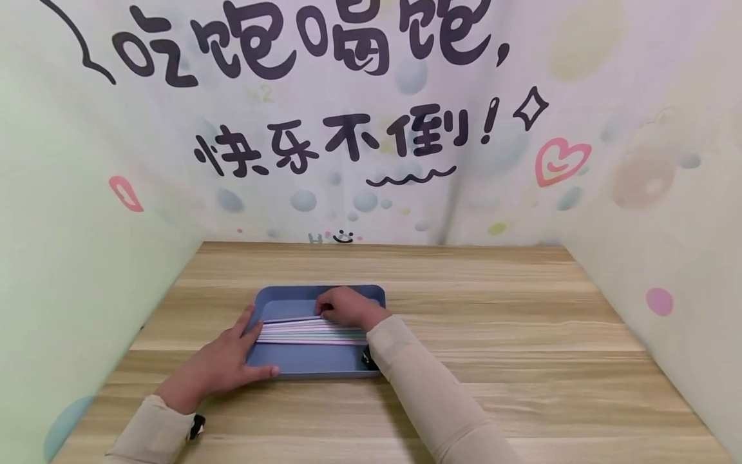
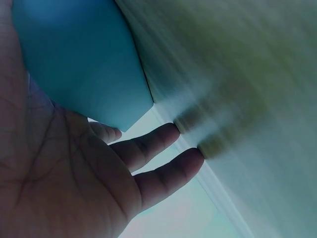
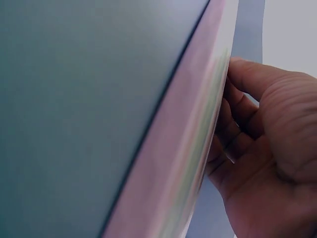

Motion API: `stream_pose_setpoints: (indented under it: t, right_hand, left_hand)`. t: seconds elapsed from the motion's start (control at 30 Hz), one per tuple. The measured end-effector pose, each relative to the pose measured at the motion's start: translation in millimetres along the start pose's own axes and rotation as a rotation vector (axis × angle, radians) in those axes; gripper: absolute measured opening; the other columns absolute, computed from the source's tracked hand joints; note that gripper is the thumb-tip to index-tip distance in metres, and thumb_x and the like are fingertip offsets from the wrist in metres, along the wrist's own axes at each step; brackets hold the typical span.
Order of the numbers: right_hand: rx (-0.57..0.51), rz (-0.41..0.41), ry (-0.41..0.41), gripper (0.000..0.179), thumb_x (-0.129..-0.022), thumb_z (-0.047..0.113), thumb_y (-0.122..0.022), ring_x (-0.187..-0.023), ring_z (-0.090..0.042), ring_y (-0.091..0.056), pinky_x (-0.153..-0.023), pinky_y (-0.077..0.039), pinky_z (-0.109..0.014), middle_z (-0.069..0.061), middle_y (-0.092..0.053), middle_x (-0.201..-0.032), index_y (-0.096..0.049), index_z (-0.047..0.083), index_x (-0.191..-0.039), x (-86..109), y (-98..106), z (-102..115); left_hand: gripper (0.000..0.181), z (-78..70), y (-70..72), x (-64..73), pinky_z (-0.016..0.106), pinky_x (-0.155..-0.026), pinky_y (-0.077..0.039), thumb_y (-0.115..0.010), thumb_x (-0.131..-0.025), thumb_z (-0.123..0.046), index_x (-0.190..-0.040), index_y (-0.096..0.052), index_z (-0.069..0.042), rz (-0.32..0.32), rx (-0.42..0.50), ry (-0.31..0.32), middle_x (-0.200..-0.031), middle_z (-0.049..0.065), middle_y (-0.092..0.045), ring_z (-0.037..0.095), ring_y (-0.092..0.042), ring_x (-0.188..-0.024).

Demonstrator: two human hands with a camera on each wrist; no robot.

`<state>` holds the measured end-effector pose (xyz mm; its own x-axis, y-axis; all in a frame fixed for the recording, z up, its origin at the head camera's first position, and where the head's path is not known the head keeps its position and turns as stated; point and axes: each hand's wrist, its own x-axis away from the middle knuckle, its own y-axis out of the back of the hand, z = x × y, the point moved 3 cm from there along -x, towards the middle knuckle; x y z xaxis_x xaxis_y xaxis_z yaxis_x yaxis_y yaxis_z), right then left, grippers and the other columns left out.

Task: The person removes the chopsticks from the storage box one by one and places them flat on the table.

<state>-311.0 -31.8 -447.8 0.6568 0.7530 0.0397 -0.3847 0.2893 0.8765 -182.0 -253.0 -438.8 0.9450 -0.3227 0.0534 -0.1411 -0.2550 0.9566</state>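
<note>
A blue tray stands on the table with a row of thin sheets in it. Their white, purple and green edges face up and fan apart slightly. My left hand spreads along the tray's left end, thumb by the front rim; in the left wrist view the left hand lies against the blue outer wall, fingers extended. At the back of the row, my right hand curls its fingers and pinches at the rearmost sheets. In the right wrist view the right hand's fingertips are partly hidden behind the sheets.
The wooden table extends around the tray on all sides. A printed backdrop with black lettering rises behind it, and pale walls close in the sides. A small black object shows beside the right sleeve.
</note>
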Motion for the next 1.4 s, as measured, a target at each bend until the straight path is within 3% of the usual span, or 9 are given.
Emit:
stream_pose_setpoints:
  t: [0.63, 1.0, 1.4]
  right_hand:
    - [0.021, 0.026, -0.041, 0.011, -0.097, 0.011, -0.066, -0.082, -0.009, -0.055, -0.076, -0.045, -0.021, 0.008, -0.065, -0.093, -0.073, 0.018, -0.102, 0.7, -0.5, 5.8]
    - [0.043, 0.028, -0.002, 0.014, -0.1, 0.011, -0.06, -0.085, -0.008, -0.056, -0.081, -0.047, -0.023, 0.009, -0.066, -0.097, -0.072, 0.018, -0.103, -0.4, -2.5, 3.5]
    - [0.049, -0.006, 0.036, 0.02, -0.102, 0.008, -0.055, -0.093, -0.007, -0.059, -0.085, -0.048, -0.023, 0.004, -0.068, -0.109, -0.071, 0.013, -0.111, 9.6, 16.1, 13.6]
  left_hand:
    - [0.106, -0.4, 0.9, 1.1, 0.062, -0.097, -0.041, -0.059, -0.083, -0.073, -0.145, -0.041, 0.01, 0.017, 0.009, 0.003, -0.16, 0.03, -0.009, 0.057, -0.037, -0.131]
    - [0.105, -2.6, 1.0, 1.1, 0.063, -0.097, -0.041, -0.06, -0.083, -0.072, -0.146, -0.04, 0.01, 0.029, 0.018, 0.014, -0.159, 0.031, -0.009, 0.057, -0.038, -0.129]
    - [0.106, -3.1, 1.7, -0.1, 0.062, -0.097, -0.041, -0.06, -0.083, -0.073, -0.145, -0.04, 0.011, 0.017, 0.012, 0.005, -0.159, 0.031, -0.009, 0.057, -0.037, -0.131]
